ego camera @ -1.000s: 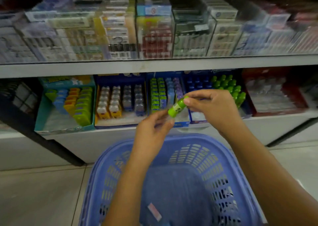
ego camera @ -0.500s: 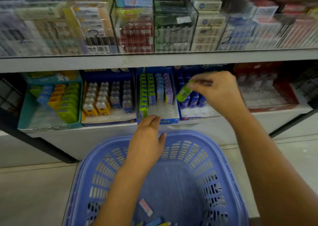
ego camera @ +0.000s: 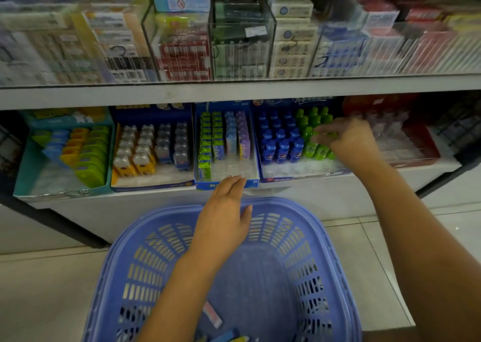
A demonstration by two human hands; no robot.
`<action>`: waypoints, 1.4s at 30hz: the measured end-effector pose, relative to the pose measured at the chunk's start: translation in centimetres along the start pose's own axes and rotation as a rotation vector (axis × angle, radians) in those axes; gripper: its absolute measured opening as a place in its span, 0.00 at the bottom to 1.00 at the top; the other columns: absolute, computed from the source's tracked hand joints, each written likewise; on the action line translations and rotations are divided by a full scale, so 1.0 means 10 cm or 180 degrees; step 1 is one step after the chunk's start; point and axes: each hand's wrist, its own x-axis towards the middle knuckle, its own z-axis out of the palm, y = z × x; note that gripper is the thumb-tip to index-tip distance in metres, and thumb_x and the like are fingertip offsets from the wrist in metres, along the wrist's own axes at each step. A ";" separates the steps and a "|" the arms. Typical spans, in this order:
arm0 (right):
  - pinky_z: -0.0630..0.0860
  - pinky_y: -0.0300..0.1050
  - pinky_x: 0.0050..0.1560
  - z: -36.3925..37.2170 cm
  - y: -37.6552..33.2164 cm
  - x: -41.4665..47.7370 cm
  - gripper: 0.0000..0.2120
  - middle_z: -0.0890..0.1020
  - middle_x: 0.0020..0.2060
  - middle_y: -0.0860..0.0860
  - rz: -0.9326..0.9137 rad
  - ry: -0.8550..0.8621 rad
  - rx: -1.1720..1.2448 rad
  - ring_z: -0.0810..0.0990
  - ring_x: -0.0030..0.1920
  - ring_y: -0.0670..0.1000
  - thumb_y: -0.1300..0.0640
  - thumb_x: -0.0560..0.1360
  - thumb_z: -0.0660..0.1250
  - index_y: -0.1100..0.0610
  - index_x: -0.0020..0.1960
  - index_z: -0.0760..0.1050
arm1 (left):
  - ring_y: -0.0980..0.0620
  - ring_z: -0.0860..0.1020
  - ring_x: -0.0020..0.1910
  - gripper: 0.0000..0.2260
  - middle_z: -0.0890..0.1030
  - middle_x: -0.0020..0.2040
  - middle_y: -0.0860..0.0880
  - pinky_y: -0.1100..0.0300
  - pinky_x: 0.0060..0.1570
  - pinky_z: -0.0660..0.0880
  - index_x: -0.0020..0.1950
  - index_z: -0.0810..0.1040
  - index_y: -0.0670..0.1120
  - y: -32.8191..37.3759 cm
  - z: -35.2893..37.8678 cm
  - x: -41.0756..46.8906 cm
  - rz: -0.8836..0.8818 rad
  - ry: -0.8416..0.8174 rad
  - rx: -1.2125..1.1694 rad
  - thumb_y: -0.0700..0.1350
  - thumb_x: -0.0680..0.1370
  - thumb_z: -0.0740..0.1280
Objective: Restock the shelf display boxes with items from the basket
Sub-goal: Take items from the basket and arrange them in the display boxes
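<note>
right hand (ego camera: 348,143): reached into the bottle box (ego camera: 299,177), palm down, fingers curled onto the front green bottles (ego camera: 313,121); the fingertips are blurred, so a grip on one bottle cannot be told from a touch.
green bottles: seen under and just ahead of the right fingertips, in the box half nearer that hand.
bottle axis: long axis vertical, caps up; printed labels are faced toward the camera on the front row.
blue bottles (ego camera: 281,143): packed upright in the same box, on the thumb side of the right hand, touching the green rows.
open room: a bare strip of clear tray is left between the front bottle row and the box's front wall, below the right wrist.
edges: upper shelf edge (ego camera: 234,91) is seen above the right hand; red box (ego camera: 416,156) lies just past its little-finger side.
left hand (ego camera: 223,211): relaxed flat, fingers straight and together, nothing held; it is held over the far rim of the basket (ego camera: 325,237).
left fingertips: found at the front lip of the middle box (ego camera: 205,185); contact cannot be told.
basket: placed below both forearms, on the floor before the shelf.
loose items (ego camera: 212,315): a few small packs are left on the basket bottom, beside the left forearm.
</note>
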 end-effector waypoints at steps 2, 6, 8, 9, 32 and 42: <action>0.72 0.45 0.58 0.02 0.03 0.03 0.13 0.81 0.56 0.60 -0.0006 -0.0113 -0.0052 0.78 0.57 0.58 0.54 0.71 0.73 0.57 0.54 0.82 | 0.56 0.57 0.75 0.26 0.59 0.76 0.53 0.67 0.70 0.54 0.77 0.59 0.47 -0.01 0.00 0.01 -0.0009 0.0007 -0.0002 0.47 0.80 0.61; 0.70 0.41 0.57 0.07 0.08 0.03 0.13 0.80 0.57 0.61 -0.0012 -0.0165 -0.0195 0.76 0.59 0.59 0.54 0.72 0.72 0.56 0.55 0.82 | 0.55 0.60 0.74 0.25 0.62 0.75 0.52 0.67 0.69 0.55 0.76 0.61 0.47 -0.03 0.01 0.04 -0.0001 0.0057 0.0042 0.47 0.80 0.62; 0.70 0.43 0.60 0.10 0.08 0.07 0.14 0.77 0.61 0.60 0.0180 -0.0277 -0.0416 0.74 0.60 0.59 0.52 0.73 0.71 0.54 0.57 0.81 | 0.54 0.60 0.73 0.25 0.62 0.75 0.52 0.66 0.69 0.56 0.76 0.61 0.47 -0.04 0.01 0.03 -0.0005 0.0018 0.0012 0.47 0.80 0.62; 0.70 0.44 0.61 0.10 0.06 0.11 0.15 0.75 0.63 0.59 0.0291 -0.0423 -0.0622 0.73 0.62 0.59 0.50 0.74 0.70 0.53 0.59 0.80 | 0.54 0.61 0.73 0.24 0.62 0.75 0.53 0.66 0.69 0.57 0.76 0.61 0.47 -0.04 0.01 0.02 -0.0005 0.0005 -0.0012 0.47 0.80 0.62; 0.68 0.48 0.63 2.54 -0.45 -1.98 0.30 0.71 0.67 0.59 -0.0359 -0.3824 -0.0775 0.70 0.67 0.59 0.56 0.72 0.72 0.57 0.71 0.65 | 0.44 0.74 0.63 0.17 0.75 0.65 0.42 0.57 0.61 0.71 0.67 0.74 0.41 -1.61 0.79 -1.00 -0.1706 -0.2823 0.0920 0.40 0.77 0.64; 0.71 0.48 0.57 3.14 -0.24 -2.31 0.06 0.77 0.54 0.60 -0.0191 -0.3543 -0.0206 0.76 0.54 0.58 0.59 0.77 0.60 0.57 0.52 0.74 | 0.40 0.79 0.52 0.16 0.81 0.54 0.38 0.53 0.47 0.75 0.58 0.79 0.39 -1.32 1.15 -1.18 -0.0708 -0.3718 0.0613 0.41 0.71 0.73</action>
